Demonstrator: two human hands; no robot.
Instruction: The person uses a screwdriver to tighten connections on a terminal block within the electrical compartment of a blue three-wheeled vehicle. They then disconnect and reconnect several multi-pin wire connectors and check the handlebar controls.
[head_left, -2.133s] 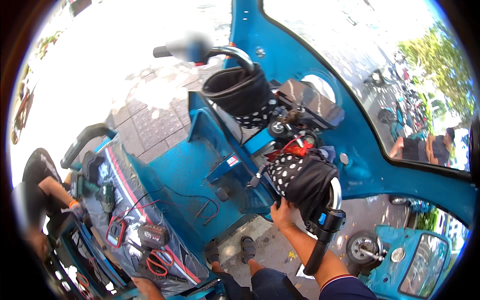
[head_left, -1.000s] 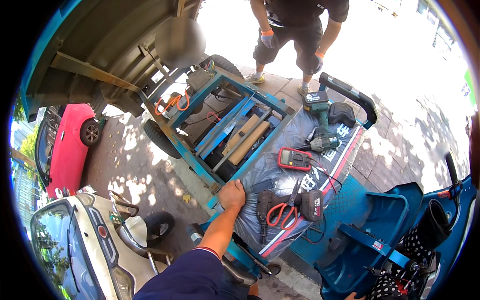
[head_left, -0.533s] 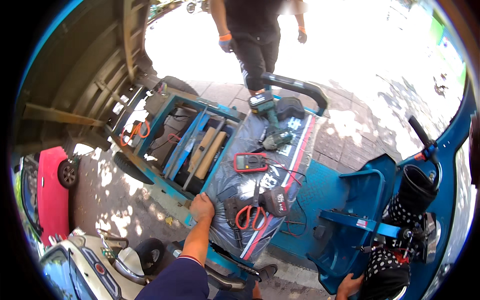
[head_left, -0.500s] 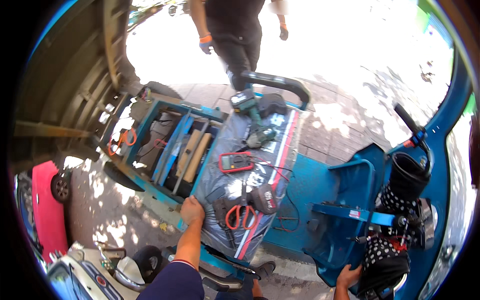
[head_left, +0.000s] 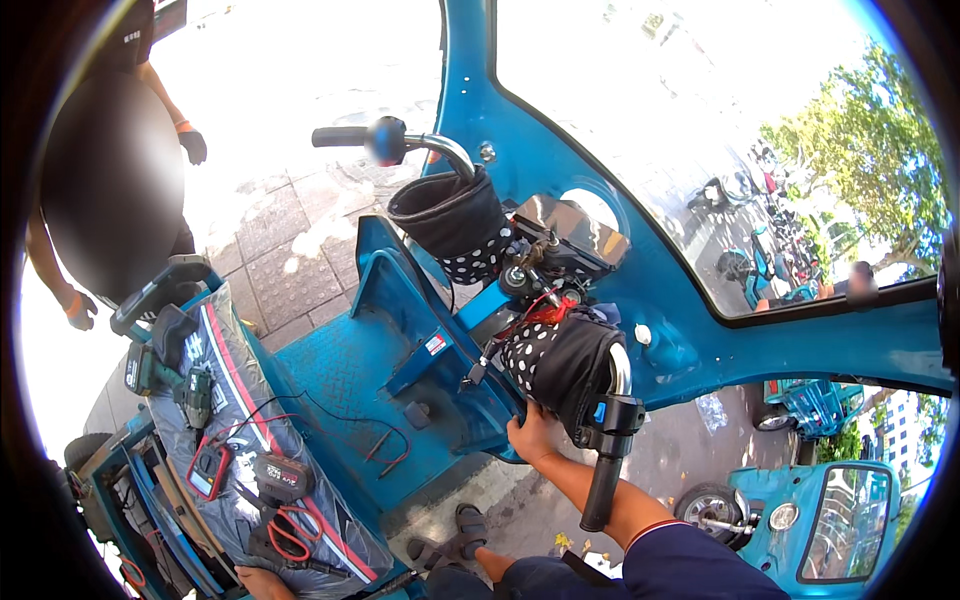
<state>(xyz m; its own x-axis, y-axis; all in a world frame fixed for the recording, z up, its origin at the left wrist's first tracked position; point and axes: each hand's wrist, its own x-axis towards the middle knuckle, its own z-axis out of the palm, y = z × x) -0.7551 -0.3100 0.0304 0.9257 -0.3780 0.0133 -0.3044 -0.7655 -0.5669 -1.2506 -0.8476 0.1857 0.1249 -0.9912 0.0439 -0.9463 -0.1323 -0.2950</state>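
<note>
My right hand (head_left: 533, 436) closes round the lower edge of the blue front panel (head_left: 470, 420) of a three-wheeled vehicle, just under a black polka-dot handlebar cover (head_left: 560, 370). At the bottom edge, my left hand (head_left: 266, 584) touches the side of the plastic-wrapped seat (head_left: 335, 535); its fingers are mostly hidden. On the seat near it lie red-handled scissors (head_left: 294, 532), a black battery pack (head_left: 283, 477) and a red multimeter (head_left: 208, 471). A green cordless power tool (head_left: 185, 388) lies farther up the seat. The multimeter's leads (head_left: 385, 440) trail onto the blue footwell.
An open blue frame compartment (head_left: 150, 500) holds wooden strips beside the seat. A person in dark clothes and gloves (head_left: 110, 180) stands at the left. Bare handlebar grips (head_left: 600, 490) jut above my right forearm. Another blue vehicle (head_left: 800, 520) is at the lower right.
My view has swung right toward the handlebars, so the seat and tools now sit at lower left. My right hand stays on the panel edge, my left by the seat.
</note>
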